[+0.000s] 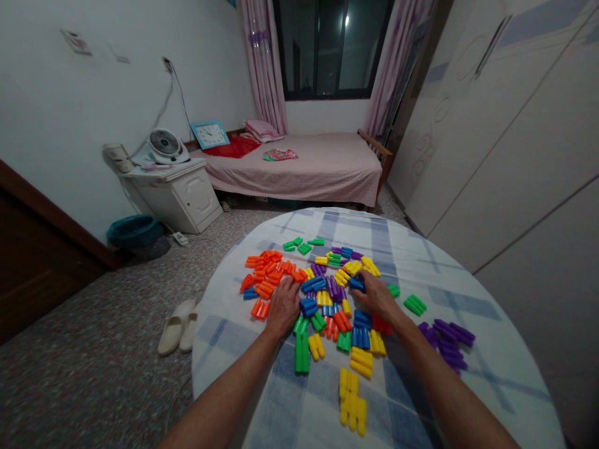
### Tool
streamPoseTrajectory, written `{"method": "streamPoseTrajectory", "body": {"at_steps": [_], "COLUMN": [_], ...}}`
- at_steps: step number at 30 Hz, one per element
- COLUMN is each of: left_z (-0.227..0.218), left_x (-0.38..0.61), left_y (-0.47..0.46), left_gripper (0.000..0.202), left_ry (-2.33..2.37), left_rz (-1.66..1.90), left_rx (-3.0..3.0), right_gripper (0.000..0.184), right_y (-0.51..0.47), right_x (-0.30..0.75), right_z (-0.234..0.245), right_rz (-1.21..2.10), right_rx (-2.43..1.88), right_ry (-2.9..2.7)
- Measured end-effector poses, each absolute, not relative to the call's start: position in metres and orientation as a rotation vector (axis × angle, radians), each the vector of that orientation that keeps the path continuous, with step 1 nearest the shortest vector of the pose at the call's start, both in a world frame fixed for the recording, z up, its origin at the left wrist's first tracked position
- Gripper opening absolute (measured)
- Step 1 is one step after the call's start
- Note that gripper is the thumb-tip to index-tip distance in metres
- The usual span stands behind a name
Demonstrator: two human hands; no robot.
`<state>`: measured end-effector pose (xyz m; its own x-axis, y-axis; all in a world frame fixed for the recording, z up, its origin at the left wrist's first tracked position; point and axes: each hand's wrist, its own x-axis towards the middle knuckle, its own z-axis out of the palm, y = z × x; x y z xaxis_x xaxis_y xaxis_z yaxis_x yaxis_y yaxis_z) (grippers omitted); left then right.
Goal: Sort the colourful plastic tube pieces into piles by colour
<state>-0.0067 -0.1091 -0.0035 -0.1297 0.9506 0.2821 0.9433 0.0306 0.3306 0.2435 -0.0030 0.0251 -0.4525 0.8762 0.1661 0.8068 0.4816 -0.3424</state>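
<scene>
Dozens of plastic blocks (327, 305) lie on the counter (421, 262), partly grouped by colour; the left hand (283, 305) rests spread beside the orange blocks (266, 271), while the right hand (377, 296) pinches a blue block (356, 284), which I'd say needs a clean lift.

White with pale blue-grey checks on the table (491, 293). Centre left, orange blocks (269, 268); above them, green blocks (303, 246); mid-frame, blue blocks (361, 333) mixed with yellow, red and purple. Lower centre, yellow blocks (352, 405); at right, purple blocks (449, 340). Pink on the bed (322, 165) and curtains (264, 62) at the top. Teal for the basin (133, 229) at left, cream for the slippers (178, 324), speckled grey-pink for the floor (84, 374).
</scene>
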Motion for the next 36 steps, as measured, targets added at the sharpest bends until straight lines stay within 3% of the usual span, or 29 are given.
{"method": "streamPoseTrajectory", "body": {"at_steps": [4, 10, 20, 29, 36], "left_z": [-0.002, -0.001, -0.001, -0.001, 0.000], "left_x": [-0.007, -0.007, -0.005, -0.006, -0.005], "left_y": [-0.109, -0.109, -0.110, -0.110, -0.109], "left_gripper": [0.038, 0.038, 0.040, 0.039, 0.039], "left_ry": [2.242, 2.238, 2.243, 2.244, 2.245], "left_rz": [0.691, 0.689, 0.686, 0.695, 0.678], "left_rx": [2.069, 2.060, 2.062, 2.047, 2.035], "right_gripper": [0.053, 0.055, 0.052, 0.047, 0.053], "right_y": [-0.003, -0.003, 0.016, 0.038, 0.012], "right_x": [0.232, 0.229, 0.296, 0.371, 0.350], "right_z": [0.012, 0.018, 0.036, 0.013, 0.023], "right_rz": [0.158, 0.092, 0.501, 0.028, -0.103], "right_rx": [-1.491, -1.474, -1.312, -2.012, -1.890], "right_ry": [-2.338, -2.467, -2.300, -2.120, -2.106]}}
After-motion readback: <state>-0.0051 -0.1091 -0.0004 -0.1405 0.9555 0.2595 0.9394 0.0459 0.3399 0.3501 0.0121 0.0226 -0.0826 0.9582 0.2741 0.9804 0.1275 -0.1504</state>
